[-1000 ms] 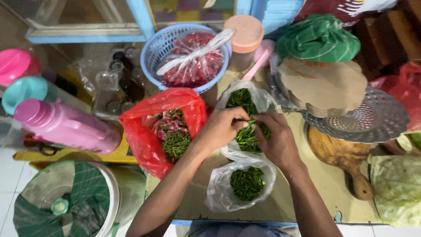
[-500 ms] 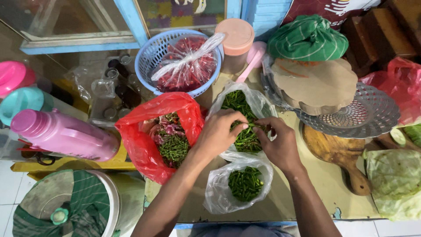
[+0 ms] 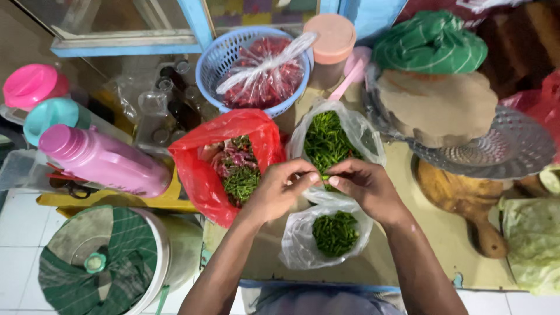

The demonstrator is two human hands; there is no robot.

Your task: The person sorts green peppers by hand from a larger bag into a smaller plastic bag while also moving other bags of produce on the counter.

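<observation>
left hand [image 3: 284,189]: fingers curled in, thumb and fingertips pinched on a small green chilli [image 3: 324,177]; forearm comes up from the bottom edge.
right hand [image 3: 366,186]: fingers bent, tips pinched on the other end of the same chilli; the two hands meet tip to tip.
green chilli: held between both hands, just above the gap between the two clear bags.
upper clear bag [image 3: 341,137]: open, full of green chillies, lying on the table just beyond the hands.
lower clear bag [image 3: 324,236]: open, smaller heap of green chillies inside, right under the hands, near the table's front edge.
red bag [image 3: 201,169]: open, left of the hands, touching the left wrist area; holds green stems and some purplish scraps.
blue basket [image 3: 213,64]: beyond the red bag, holds red chillies in a clear bag.
table [image 3: 431,256]: yellowish top, worn; carries bags and basket.
wooden board [image 3: 466,201]: right of the right hand, handle toward the front.
metal tray [image 3: 513,149]: round, perforated, overlaps the board's far side; brown paper on it.
green cloth [image 3: 431,44]: bundled, back right.
pink bottle [image 3: 105,160]: lying on its side, well left of the red bag.
green-lidded bucket [image 3: 99,262]: on the floor, bottom left.
</observation>
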